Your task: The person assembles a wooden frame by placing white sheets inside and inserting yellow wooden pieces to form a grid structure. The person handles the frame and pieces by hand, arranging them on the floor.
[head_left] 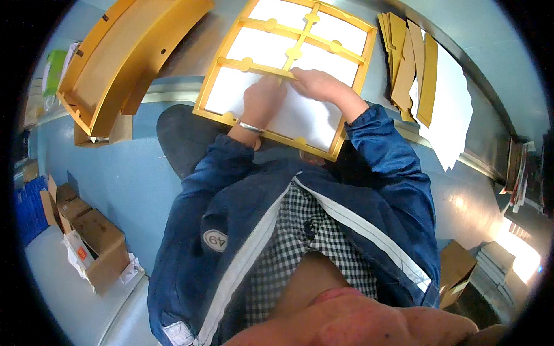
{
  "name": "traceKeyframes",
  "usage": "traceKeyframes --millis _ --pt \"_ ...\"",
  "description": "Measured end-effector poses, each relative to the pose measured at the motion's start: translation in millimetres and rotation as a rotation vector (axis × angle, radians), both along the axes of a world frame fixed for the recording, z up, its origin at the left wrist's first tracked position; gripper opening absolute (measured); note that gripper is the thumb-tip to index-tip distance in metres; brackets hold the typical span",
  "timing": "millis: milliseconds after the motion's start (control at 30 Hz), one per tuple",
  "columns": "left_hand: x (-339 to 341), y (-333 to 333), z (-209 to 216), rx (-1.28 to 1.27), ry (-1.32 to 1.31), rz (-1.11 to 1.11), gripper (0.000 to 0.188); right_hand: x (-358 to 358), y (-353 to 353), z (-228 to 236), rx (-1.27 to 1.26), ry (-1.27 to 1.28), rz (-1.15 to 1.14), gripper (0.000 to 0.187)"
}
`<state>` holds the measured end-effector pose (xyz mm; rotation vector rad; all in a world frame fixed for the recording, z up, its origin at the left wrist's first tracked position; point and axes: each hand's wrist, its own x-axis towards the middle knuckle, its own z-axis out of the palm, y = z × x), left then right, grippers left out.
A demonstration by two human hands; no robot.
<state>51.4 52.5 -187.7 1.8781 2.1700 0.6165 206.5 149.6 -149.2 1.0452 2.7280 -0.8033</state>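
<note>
A shallow yellow box [209,92] with a white bottom lies in front of me, its near edge over my lap. Yellow cardboard dividers [303,36] with round tabs cross inside and split it into several compartments. At the nearest crossing, my left hand [264,102] is closed, its fingertips at the divider and partly hidden. My right hand [319,85] pinches the same cross strip just to the right, thumb and fingers together. The two hands almost touch. What the left fingers grip is mostly covered by the hand itself.
Another deeper yellow box [124,69] stands open at the left on the table's edge. Loose yellow strips [398,57] and white sheets [450,104] lie at the right. An open brown carton [107,248] sits at lower left, another carton [456,268] at lower right.
</note>
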Motion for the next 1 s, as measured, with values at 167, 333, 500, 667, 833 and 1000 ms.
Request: traceKeyframes --millis 167,333,500,667,833,1000 --pt "1 2 -5 0.023 0.0 -0.03 0.024 -5 -8 6 0.063 -0.083 -0.066 0.034" --pt "-2 -2 6 0.021 -0.068 0.045 0.024 -11 -5 5 -0.058 -0.094 -0.055 0.031" --pt "-6 -3 -6 0.116 -0.054 0.014 0.026 -11 -5 -3 -0.011 -0.149 -0.081 0.033" --pt "-3 -2 2 0.093 -0.021 -0.006 0.027 -9 -19 -7 0.153 -0.135 -0.126 0.032" --pt "5 -9 44 0.029 0.051 0.05 0.03 15 -33 3 0.535 0.1 -0.071 0.055" --pt "30 6 86 0.295 0.007 -0.424 0.058 93 -62 9 0.406 0.559 -0.676 0.073"
